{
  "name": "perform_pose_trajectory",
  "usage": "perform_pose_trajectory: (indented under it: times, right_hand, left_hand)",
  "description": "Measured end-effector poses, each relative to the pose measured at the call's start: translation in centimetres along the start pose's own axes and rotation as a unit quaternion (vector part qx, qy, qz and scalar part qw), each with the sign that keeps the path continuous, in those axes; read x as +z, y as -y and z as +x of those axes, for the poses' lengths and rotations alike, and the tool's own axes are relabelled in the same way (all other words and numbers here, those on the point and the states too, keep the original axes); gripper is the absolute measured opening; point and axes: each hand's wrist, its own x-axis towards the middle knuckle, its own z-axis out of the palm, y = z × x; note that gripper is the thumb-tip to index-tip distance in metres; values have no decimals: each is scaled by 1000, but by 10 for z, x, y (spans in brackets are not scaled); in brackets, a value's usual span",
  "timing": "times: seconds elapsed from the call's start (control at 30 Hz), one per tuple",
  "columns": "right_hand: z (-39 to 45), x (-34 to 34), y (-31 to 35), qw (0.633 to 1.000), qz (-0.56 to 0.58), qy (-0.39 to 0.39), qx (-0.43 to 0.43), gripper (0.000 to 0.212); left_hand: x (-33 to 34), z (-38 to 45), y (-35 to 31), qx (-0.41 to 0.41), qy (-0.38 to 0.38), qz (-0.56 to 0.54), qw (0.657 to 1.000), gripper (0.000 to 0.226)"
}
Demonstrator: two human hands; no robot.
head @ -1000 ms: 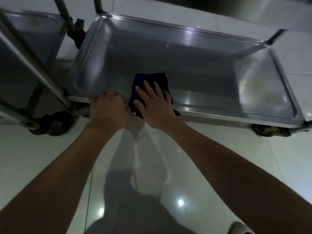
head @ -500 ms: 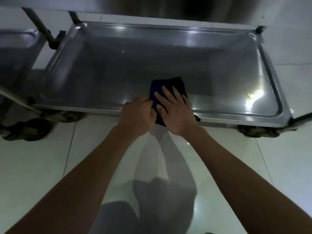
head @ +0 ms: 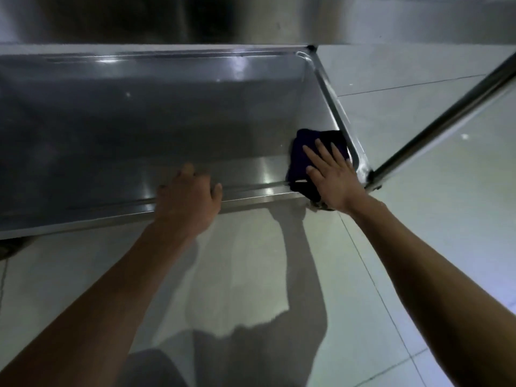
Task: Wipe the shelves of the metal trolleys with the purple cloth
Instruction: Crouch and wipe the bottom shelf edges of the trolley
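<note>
Head cam, right hand (head: 332, 178) flat on purple cloth (head: 307, 152) mid-right of frame, fingers straight, left hand (head: 187, 201) grasping trolley shelf (head: 139, 129) rim at center

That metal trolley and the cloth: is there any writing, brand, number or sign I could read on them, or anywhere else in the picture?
None: no readable text anywhere in this view.
Trolley shelf: bare steel, only light glints.
Purple cloth under the right hand: plain, no tag showing.
Upright post and floor tiles: unmarked.
</note>
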Motion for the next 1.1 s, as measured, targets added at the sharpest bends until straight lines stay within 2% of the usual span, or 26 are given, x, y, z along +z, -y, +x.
perform_pose_trajectory:
  times: [0.1,0.2,0.33,0.5,0.67,0.77,0.83,0.9,1.0,1.1]
  right_hand:
    - [6,-10,-36,996,-72,32,48,55]
    - [7,-6,-32,996,-51,7,67,57]
    - [1,0,-21,997,-34,-6,70,59]
    - [-19,10,-10,997,-32,-26,72,59]
    - [-30,14,-3,997,-32,-21,69,59]
    - [-27,12,8,998,6,-18,64,69]
    - [-24,12,15,998,18,-16,65,71]
    - [-19,15,24,998,9,-14,59,63]
    - [-8,27,61,999,-4,-8,35,63]
    - [6,45,115,1000,-20,-15,-11,63]
  left_hand:
    - [5,-1,6,14,-12,17,1000,30]
    - [16,-10,7,29,-26,16,999,28]
    - [27,-24,13,55,-83,3,995,26]
    - [31,-37,25,71,-90,-23,993,33]
    - [26,-50,32,80,-72,-30,994,29]
    - [7,-35,50,102,-12,-49,994,35]
    - [-6,-21,73,71,-14,-23,997,36]
    - [-12,-15,98,14,-22,8,1000,36]
    - [-8,-19,116,14,28,21,999,41]
    - [-10,-20,116,27,26,19,999,41]
